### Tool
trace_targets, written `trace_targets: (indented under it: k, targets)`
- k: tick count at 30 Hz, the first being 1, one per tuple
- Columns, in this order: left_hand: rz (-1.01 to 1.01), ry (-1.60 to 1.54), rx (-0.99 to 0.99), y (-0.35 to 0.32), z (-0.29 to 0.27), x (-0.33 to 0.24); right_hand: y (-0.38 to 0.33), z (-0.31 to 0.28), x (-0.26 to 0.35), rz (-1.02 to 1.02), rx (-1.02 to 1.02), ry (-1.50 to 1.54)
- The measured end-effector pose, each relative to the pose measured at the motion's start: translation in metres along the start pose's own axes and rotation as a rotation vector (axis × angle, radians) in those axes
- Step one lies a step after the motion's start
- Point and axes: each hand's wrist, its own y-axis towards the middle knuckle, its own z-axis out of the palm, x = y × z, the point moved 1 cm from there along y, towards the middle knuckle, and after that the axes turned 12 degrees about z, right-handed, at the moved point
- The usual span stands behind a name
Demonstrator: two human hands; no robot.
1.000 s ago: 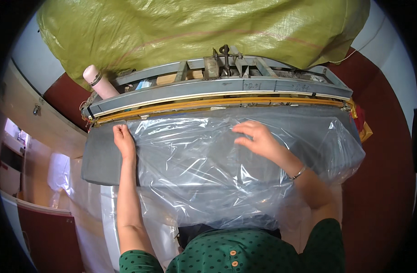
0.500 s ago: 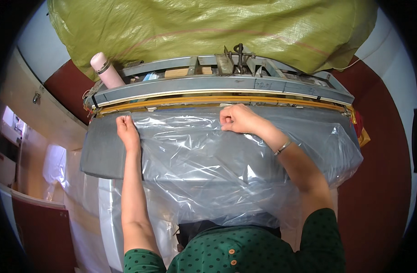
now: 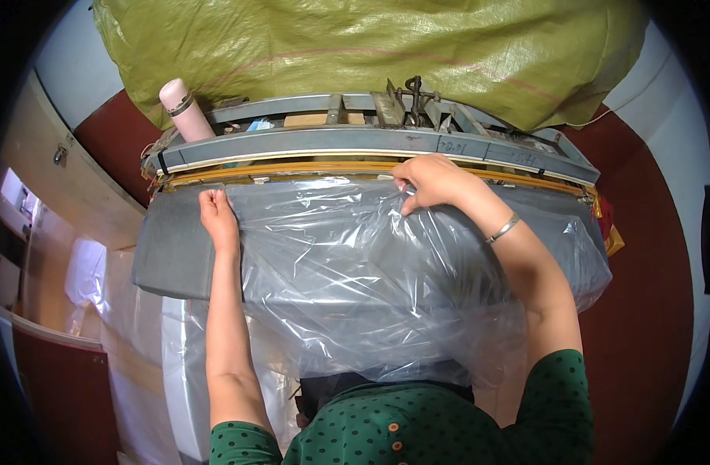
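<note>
A large clear plastic bag (image 3: 386, 287) lies spread over a grey padded table (image 3: 173, 248) in front of a long grey sealing machine (image 3: 355, 147) with a yellow-brown bar. My left hand (image 3: 218, 217) holds the bag's far left corner at the machine's edge, fingers closed on the film. My right hand (image 3: 432, 180) pinches the bag's far edge near the middle, right against the bar. A silver bracelet (image 3: 503, 229) is on my right wrist.
A pink cylindrical bottle (image 3: 183, 108) stands at the machine's left end. A big olive-green woven sack (image 3: 370, 46) fills the space behind the machine. More white and clear plastic (image 3: 146, 349) hangs below the table at left. Dark red floor (image 3: 649, 310) lies on the right.
My right hand has slid left along the bag's far edge toward the middle and up to the bar. My left hand has stayed at the left corner.
</note>
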Motion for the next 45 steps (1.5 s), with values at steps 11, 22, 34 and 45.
trace_targets:
  k: [11, 22, 34, 45]
  targets:
    - [-0.033, -0.002, -0.014, 0.001, -0.003, -0.001, 0.004, 0.052, -0.037, -0.006, -0.098, 0.674]
    - [-0.023, 0.046, -0.024, 0.001, -0.001, -0.002, 0.004, 0.091, -0.022, 0.24, -0.437, 1.137]
    - [0.021, 0.131, -0.056, 0.014, 0.045, 0.015, 0.016, 0.094, -0.012, 0.658, -1.138, 0.576]
    - [0.009, 0.243, -0.047, 0.02, 0.061, 0.025, 0.022, 0.093, -0.013, 0.745, -1.185, 0.498]
